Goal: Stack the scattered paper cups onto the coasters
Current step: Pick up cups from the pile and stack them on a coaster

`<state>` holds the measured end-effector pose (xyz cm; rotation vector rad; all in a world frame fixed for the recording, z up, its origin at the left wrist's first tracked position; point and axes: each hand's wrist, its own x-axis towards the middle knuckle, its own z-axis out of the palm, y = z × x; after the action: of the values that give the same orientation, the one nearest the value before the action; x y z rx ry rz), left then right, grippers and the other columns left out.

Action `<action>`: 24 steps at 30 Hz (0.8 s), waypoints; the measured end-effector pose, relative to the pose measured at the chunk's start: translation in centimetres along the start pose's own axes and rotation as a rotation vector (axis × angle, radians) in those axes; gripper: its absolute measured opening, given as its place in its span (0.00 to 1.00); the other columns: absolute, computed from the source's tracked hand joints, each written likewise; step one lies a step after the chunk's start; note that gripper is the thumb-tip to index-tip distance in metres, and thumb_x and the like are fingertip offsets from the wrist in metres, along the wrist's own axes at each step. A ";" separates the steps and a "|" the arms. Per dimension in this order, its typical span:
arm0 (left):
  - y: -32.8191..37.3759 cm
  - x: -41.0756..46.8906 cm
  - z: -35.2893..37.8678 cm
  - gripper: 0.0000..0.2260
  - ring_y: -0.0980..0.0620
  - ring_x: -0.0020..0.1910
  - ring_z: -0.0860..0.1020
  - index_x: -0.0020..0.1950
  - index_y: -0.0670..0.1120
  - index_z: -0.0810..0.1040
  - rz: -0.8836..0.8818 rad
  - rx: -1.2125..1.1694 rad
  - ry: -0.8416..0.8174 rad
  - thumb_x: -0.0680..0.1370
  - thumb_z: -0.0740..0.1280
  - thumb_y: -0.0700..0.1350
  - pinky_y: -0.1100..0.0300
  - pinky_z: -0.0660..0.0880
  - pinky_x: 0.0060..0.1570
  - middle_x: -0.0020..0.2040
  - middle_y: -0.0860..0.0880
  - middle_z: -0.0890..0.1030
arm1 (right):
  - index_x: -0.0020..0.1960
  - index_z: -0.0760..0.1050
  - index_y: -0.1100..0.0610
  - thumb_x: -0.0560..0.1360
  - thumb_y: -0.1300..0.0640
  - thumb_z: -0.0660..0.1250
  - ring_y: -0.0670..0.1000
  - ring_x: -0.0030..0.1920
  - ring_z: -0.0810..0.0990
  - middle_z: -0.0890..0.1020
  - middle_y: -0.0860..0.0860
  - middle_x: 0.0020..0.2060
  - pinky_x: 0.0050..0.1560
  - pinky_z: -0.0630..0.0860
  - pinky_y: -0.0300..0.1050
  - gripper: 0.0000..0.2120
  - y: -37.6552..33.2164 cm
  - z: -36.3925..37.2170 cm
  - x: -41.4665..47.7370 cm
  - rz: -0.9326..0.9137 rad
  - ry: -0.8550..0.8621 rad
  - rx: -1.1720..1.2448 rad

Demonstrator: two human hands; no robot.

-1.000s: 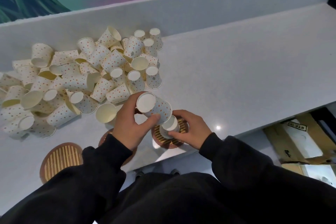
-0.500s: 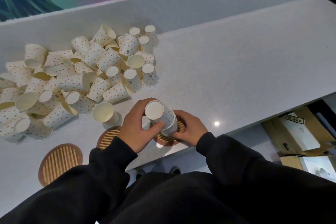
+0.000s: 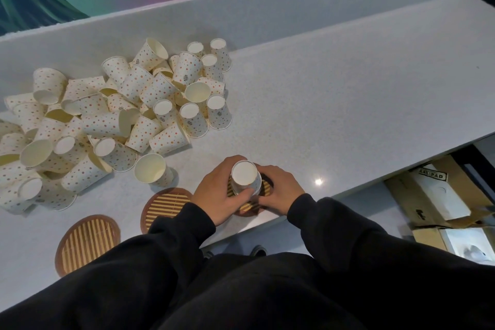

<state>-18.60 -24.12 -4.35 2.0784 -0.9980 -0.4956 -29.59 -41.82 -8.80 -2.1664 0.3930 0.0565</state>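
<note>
Even, soft overhead light, fairly bright, cool tone. One small white glare spot on the counter (image 3: 318, 181), just right of the hands. Cups (image 3: 112, 115) left of that spot cast only faint, short shadows. Black sleeves (image 3: 174, 244) below it read as near-featureless dark w/ little detail. Wide-angle lens: counter edges bow and slant toward the frame corners. Focus sharp mid-frame; slight softness at the far corners.

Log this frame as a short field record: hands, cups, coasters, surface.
left hand: grip on the inverted cup stack
right hand: steadying the stack's other side
stack location: rightmost coaster
bare coasters: middle coaster, left coaster
loose cups: cup pile, mostly tipped over
surface: grey counter
</note>
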 end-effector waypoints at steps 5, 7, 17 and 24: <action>-0.8 0.3 0.8 0.24 0.62 0.59 0.75 0.68 0.60 0.69 0.005 0.012 -0.044 0.75 0.75 0.53 0.67 0.72 0.59 0.61 0.61 0.76 | 0.72 0.73 0.42 0.69 0.48 0.80 0.42 0.62 0.75 0.78 0.38 0.65 0.67 0.72 0.43 0.33 0.2 0.4 -0.1 -0.006 0.032 0.018; -1.0 0.3 1.1 0.24 0.63 0.59 0.75 0.68 0.62 0.67 -0.016 0.011 -0.069 0.76 0.74 0.54 0.70 0.70 0.58 0.61 0.62 0.75 | 0.72 0.70 0.40 0.69 0.45 0.79 0.41 0.62 0.76 0.78 0.37 0.64 0.66 0.73 0.42 0.34 0.3 0.6 -0.2 0.007 0.039 0.032; -2.7 0.6 1.9 0.33 0.56 0.63 0.75 0.74 0.57 0.65 -0.106 0.073 -0.139 0.73 0.77 0.54 0.67 0.69 0.61 0.68 0.54 0.77 | 0.72 0.72 0.45 0.69 0.44 0.80 0.45 0.64 0.76 0.80 0.45 0.66 0.68 0.74 0.48 0.35 0.8 0.6 -0.2 0.000 0.041 0.015; -3.1 0.8 2.3 0.34 0.50 0.68 0.75 0.75 0.54 0.69 -0.143 0.097 -0.132 0.72 0.79 0.52 0.60 0.68 0.66 0.71 0.51 0.77 | 0.73 0.72 0.45 0.70 0.43 0.79 0.48 0.65 0.77 0.80 0.46 0.67 0.69 0.74 0.50 0.34 1.3 0.6 0.0 -0.013 0.036 -0.025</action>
<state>-18.01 -24.61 -8.19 2.2382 -0.9693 -0.6772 -29.91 -41.99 -10.18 -2.1966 0.4011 0.0153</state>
